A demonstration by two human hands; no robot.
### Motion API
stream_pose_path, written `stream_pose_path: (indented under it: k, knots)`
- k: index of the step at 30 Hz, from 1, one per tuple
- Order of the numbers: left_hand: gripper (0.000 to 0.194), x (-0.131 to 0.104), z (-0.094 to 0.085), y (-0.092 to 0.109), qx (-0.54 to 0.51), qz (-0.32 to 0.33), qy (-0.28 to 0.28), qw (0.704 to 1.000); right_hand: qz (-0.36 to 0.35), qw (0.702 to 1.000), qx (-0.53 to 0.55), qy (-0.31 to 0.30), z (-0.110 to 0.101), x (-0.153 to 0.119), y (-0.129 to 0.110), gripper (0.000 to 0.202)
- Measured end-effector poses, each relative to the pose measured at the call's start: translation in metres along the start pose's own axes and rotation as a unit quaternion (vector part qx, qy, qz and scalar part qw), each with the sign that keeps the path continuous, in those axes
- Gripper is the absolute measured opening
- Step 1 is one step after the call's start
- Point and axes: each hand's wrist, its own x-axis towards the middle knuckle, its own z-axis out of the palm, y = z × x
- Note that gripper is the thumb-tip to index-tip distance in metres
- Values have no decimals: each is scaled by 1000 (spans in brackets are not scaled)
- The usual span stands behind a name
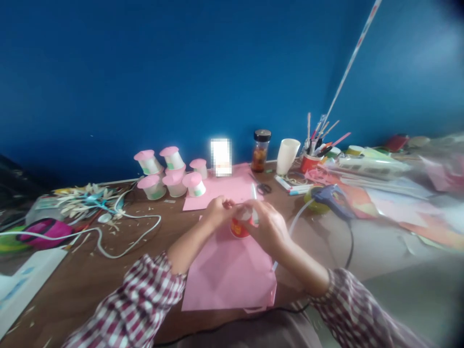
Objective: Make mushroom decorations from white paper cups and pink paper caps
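A small red paper cup with yellow marks stands on or just above a pink paper sheet. From its right side my right hand closes round it, thumb on the front, other fingers behind. My left hand has its fingers curled at the cup's upper left edge. What lies between those fingertips is blurred. Something pale shows at the cup's top, partly covered by my hands.
Several white cups with pink paper tops are grouped at the back left. Behind my hands stand a dark-lidded jar, a white tumbler and black scissors. A glue gun lies right; a white cable crosses the left.
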Motion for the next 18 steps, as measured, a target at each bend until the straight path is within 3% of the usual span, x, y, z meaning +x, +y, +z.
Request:
stream_pose_path:
  k: [4,7,10,13,15,18]
  knots:
    - [47,7,5,-2,-27,-24,-63,997,-2,1000,-13,-12,-1,3,1,26]
    - [44,7,2,-1,-42,-29,-81,995,-35,999,3,-4,-7,0,7,38]
    - [43,8,1,0,-55,-39,-84,994,-93,993,44,65,-22,-19,11,36]
    - [43,10,1,1,-68,-50,-83,993,-166,979,75,96,-37,-48,7,39]
    - [40,12,1,1,-76,-50,-90,992,-237,969,59,48,-40,-66,0,32]
    - [38,15,1,-2,-80,-44,-101,991,-288,957,-6,-32,-31,-78,-14,20]
